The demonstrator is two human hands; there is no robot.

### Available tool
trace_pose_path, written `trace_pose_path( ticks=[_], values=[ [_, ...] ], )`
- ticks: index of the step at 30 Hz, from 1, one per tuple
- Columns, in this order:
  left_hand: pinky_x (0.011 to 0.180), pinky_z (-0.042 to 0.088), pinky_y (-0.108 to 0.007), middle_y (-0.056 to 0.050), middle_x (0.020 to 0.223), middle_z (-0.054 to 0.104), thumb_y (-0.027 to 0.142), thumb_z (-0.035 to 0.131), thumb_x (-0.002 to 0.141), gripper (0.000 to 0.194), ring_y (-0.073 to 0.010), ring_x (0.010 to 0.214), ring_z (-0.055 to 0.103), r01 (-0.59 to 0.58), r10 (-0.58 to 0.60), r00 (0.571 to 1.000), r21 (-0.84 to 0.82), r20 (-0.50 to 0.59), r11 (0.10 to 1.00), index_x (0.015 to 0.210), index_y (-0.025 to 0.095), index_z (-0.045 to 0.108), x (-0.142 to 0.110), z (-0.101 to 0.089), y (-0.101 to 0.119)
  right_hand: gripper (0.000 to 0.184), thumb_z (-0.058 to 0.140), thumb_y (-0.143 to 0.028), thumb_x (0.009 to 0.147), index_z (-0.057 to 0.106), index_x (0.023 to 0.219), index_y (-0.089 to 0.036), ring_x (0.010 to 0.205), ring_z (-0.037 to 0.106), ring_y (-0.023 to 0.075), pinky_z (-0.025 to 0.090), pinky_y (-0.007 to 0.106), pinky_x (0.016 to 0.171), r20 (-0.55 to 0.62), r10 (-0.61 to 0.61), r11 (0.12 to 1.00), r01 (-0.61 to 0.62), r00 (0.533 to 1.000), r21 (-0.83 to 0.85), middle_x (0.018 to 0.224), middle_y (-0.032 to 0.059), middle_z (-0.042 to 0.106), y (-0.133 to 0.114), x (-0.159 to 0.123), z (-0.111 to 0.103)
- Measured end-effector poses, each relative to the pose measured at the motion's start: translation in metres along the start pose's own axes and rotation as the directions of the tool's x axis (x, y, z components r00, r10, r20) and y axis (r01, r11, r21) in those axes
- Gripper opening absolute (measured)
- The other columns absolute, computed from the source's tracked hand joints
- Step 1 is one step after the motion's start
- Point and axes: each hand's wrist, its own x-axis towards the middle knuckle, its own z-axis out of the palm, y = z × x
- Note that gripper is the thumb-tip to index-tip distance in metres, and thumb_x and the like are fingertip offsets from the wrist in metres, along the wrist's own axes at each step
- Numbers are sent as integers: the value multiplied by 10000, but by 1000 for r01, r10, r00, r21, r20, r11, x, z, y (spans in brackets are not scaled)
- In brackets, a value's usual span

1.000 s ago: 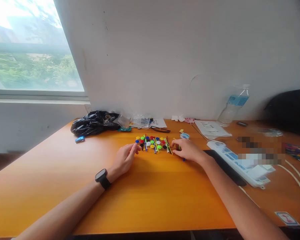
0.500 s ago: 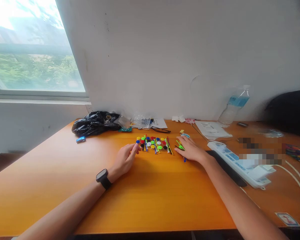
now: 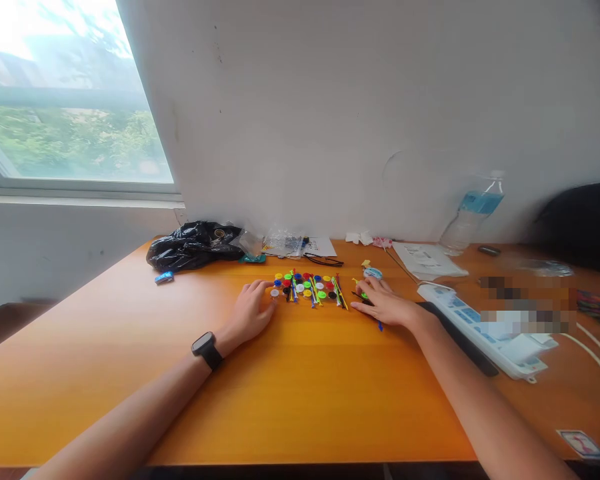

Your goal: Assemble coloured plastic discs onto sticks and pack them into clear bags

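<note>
My left hand (image 3: 253,312) lies on the wooden table, fingers stretched out and nothing visible in its grasp. A white disc (image 3: 275,293) and a blue disc (image 3: 278,283) are just beyond its fingertips. They belong to a patch of small coloured discs in rows, with bundles of thin coloured sticks (image 3: 313,291) lying between them. My right hand (image 3: 386,303) rests palm down with fingers spread over a few loose pieces. A dark stick with a blue end (image 3: 379,325) pokes out below its fingers, and a green piece (image 3: 365,295) shows between them; the rest is hidden.
A black plastic bag (image 3: 195,245) and a small blue packet (image 3: 165,278) lie at the back left. Glasses (image 3: 323,260) sit behind the discs. To the right are a white power strip (image 3: 473,327), a leaning water bottle (image 3: 473,217) and papers (image 3: 427,259).
My left hand's thumb and finger have come away from the blue disc and its fingers have stretched out. The blue-ended stick under my right hand has shifted slightly right.
</note>
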Motion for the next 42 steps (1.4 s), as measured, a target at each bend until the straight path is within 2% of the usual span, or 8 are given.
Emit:
trace_pose_path(
  ticks=[5, 13, 19, 23, 27, 30, 36, 42],
  values=[
    [1028, 518, -494, -122, 1253, 716, 333, 573, 1011, 293, -329, 1167, 614, -30, 29, 999, 51, 28, 998, 1259, 226, 686, 0, 1, -2, 459, 496, -655, 966, 588, 1127, -235, 1431, 461, 402, 474, 522, 1086, -11, -16, 1000, 16, 1000, 8, 1467, 202, 526, -1, -3, -7],
    [908, 531, -440, -92, 1084, 764, 352, 580, 1006, 199, -308, 1032, 656, 1, -2, 1000, 82, 3, 997, 1076, 235, 724, 1, -4, 7, 464, 509, -667, 991, 582, 1150, -237, 1345, 527, 372, 471, 487, 1078, -97, -24, 1000, 23, 995, -9, 1413, 177, 535, -3, -4, -12],
    [753, 536, -364, -66, 919, 756, 312, 620, 941, 131, -259, 867, 687, 39, -43, 998, 78, 47, 996, 881, 242, 714, -1, -5, 17, 338, 471, -540, 1056, 588, 1116, -229, 1110, 607, 329, 488, 475, 1002, -400, -180, 983, 176, 899, -47, 1197, 148, 610, -25, -5, -25],
    [743, 556, -335, -63, 920, 758, 373, 621, 959, 185, -224, 828, 691, -69, 84, 984, -99, 159, 993, 909, 253, 753, -5, -5, 25, 234, 509, -422, 1067, 632, 1107, -227, 1085, 613, 310, 494, 465, 985, -457, -301, 943, 333, 837, -11, 1154, 124, 671, -55, -8, -24],
    [825, 578, -342, -76, 939, 766, 401, 619, 993, 222, -225, 882, 706, -168, 241, 927, -258, 286, 951, 958, 252, 779, -10, -8, 40, 197, 576, -334, 1048, 650, 1202, -238, 1190, 625, 309, 496, 469, 1043, -424, -420, 874, 483, 802, 47, 1247, 116, 692, -89, -15, -8],
    [884, 580, -365, -87, 1009, 766, 403, 599, 1024, 232, -240, 951, 700, -190, 251, 934, -242, 252, 951, 1053, 253, 774, -10, -7, 42, 196, 551, -312, 1068, 654, 1215, -234, 1144, 647, 280, 513, 421, 1004, -345, -489, 839, 540, 801, 65, 1193, 100, 709, -114, -22, 7],
    [1118, 509, -494, -104, 1334, 719, 315, 474, 1088, 311, -295, 1269, 611, -241, 242, 967, -18, 75, 970, 1271, 261, 720, 1, 1, 21, 251, 459, -351, 1101, 652, 1173, -206, 990, 689, 260, 521, 377, 849, -239, -406, 905, 425, 882, 31, 1116, 105, 716, -143, -22, 26],
    [1264, 389, -547, -77, 1613, 544, 370, 508, 1085, 420, -312, 1570, 389, -271, 253, 946, 67, 204, 960, 1490, 314, 607, 4, 8, 13, 481, 476, -464, 1084, 542, 1464, -177, 1193, 670, 318, 527, 437, 978, -271, -385, 907, 415, 883, 65, 1334, 162, 689, -142, -14, 35]
  ],
)
